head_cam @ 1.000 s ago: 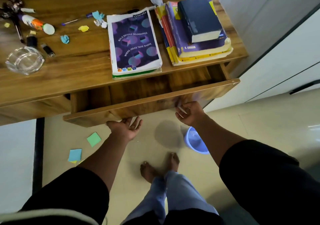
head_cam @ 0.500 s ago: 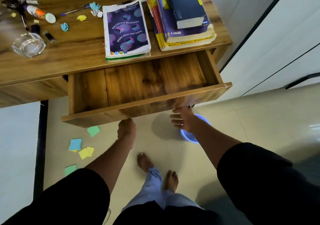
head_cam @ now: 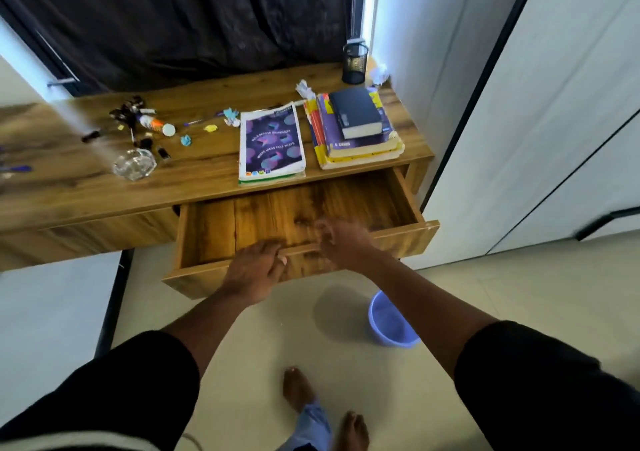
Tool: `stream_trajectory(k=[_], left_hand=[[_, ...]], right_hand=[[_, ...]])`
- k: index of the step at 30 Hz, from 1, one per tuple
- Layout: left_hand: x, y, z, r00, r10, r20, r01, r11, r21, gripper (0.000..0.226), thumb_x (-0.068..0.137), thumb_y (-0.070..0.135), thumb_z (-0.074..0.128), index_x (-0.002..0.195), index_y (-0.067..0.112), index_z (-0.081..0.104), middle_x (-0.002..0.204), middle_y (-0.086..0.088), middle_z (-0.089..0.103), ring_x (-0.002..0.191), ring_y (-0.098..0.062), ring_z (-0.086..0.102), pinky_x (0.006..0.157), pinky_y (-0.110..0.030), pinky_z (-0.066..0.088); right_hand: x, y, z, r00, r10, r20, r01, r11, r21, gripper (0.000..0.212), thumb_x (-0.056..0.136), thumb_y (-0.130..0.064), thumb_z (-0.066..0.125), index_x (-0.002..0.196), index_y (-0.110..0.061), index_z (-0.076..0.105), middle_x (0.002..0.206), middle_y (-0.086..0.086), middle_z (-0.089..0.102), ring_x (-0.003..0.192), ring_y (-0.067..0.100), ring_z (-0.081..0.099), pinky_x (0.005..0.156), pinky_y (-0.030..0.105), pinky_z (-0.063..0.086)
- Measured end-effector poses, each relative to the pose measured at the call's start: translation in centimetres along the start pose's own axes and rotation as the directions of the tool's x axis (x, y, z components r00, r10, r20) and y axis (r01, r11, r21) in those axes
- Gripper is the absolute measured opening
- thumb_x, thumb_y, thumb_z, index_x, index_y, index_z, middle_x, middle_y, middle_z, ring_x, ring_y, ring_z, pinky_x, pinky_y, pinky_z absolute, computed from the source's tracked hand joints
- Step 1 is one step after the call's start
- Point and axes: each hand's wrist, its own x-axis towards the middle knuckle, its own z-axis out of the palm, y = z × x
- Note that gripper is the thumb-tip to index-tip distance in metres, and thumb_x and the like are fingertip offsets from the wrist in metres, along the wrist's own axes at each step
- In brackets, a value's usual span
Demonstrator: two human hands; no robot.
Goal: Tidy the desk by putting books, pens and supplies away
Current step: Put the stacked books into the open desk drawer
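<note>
The wooden desk (head_cam: 86, 187) has its drawer (head_cam: 214, 228) pulled out and bare inside. My left hand (head_cam: 254, 270) hangs over the drawer's front edge, palm down, fingers relaxed and holding nothing. My right hand (head_cam: 341, 239) is blurred above the same edge, fingers loosely curled, nothing visible in it. A purple notebook (head_cam: 272, 144) lies on the desk above the drawer. To its right is a stack of books (head_cam: 356, 128) topped by a dark blue one. Pens, a glue stick (head_cam: 156, 125) and paper scraps lie scattered at the left.
A glass ashtray (head_cam: 134, 163) sits near the desk's front left. A black mesh pen cup (head_cam: 354, 63) stands at the back right corner. A blue plastic bin (head_cam: 389, 322) is on the floor under the drawer. White cabinet doors rise at the right.
The drawer has been pulled fully out. Both hands left its underside and rose over its front edge. The view lifted, showing the whole desk and the curtain behind.
</note>
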Motion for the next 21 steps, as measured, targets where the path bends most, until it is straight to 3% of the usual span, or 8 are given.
stream_trajectory(k=[3, 5, 10, 16, 21], left_hand=[[-1.3, 0.1, -0.9, 0.988, -0.008, 0.153, 0.009, 1.000, -0.007, 0.064, 0.105, 0.057, 0.031, 0.160, 0.024, 0.028, 0.164, -0.005, 0.034, 0.148, -0.028, 0.033, 0.122, -0.043, 0.026], [-1.4, 0.6, -2.1, 0.970, -0.069, 0.234, 0.097, 0.989, -0.112, 0.066, 0.105, 0.060, 0.030, 0.161, 0.026, 0.027, 0.166, -0.003, 0.029, 0.151, -0.029, 0.028, 0.123, -0.043, 0.024], [-1.5, 1.8, -4.2, 0.923, -0.158, 0.350, 0.265, 0.921, -0.286, 0.067, 0.101, 0.068, 0.034, 0.156, 0.030, 0.039, 0.164, -0.002, 0.033, 0.149, -0.028, 0.033, 0.118, -0.044, 0.033], [-1.4, 3.3, -5.2, 0.892, -0.190, 0.410, 0.307, 0.920, -0.243, 0.063, 0.102, 0.065, 0.038, 0.142, 0.020, 0.055, 0.150, -0.007, 0.051, 0.135, -0.030, 0.049, 0.104, -0.039, 0.042], [-1.8, 3.3, -4.5, 0.855, -0.232, 0.465, 0.335, 0.930, -0.152, 0.064, 0.090, 0.075, 0.048, 0.121, 0.021, 0.062, 0.122, -0.003, 0.061, 0.106, -0.022, 0.058, 0.091, -0.039, 0.052]], right_hand=[[-0.1, 2.5, -0.2, 0.990, -0.008, 0.144, 0.049, 0.956, -0.290, 0.062, 0.093, -0.051, 0.055, 0.149, -0.030, 0.039, 0.153, 0.005, 0.045, 0.140, 0.035, 0.040, 0.114, 0.055, 0.030], [-0.6, 4.3, 0.1, 0.979, 0.003, 0.204, 0.077, 0.921, -0.383, 0.064, 0.096, -0.054, 0.051, 0.152, -0.027, 0.037, 0.155, 0.006, 0.042, 0.143, 0.033, 0.038, 0.117, 0.054, 0.026], [-1.1, 4.7, 0.3, 0.985, 0.006, 0.172, 0.061, 0.922, -0.383, 0.052, 0.098, -0.056, 0.045, 0.142, -0.028, 0.049, 0.145, 0.007, 0.052, 0.136, 0.031, 0.045, 0.113, 0.053, 0.031], [-1.7, 3.7, -1.7, 0.946, 0.092, 0.311, 0.013, 0.947, -0.321, 0.050, 0.098, -0.057, 0.046, 0.135, -0.026, 0.058, 0.142, 0.004, 0.056, 0.134, 0.030, 0.048, 0.111, 0.051, 0.035], [-2.4, 2.6, -2.8, 0.876, 0.133, 0.464, 0.020, 0.951, -0.309, 0.050, 0.101, -0.045, 0.055, 0.137, -0.011, 0.055, 0.133, 0.007, 0.060, 0.118, 0.025, 0.058, 0.096, 0.035, 0.048]])
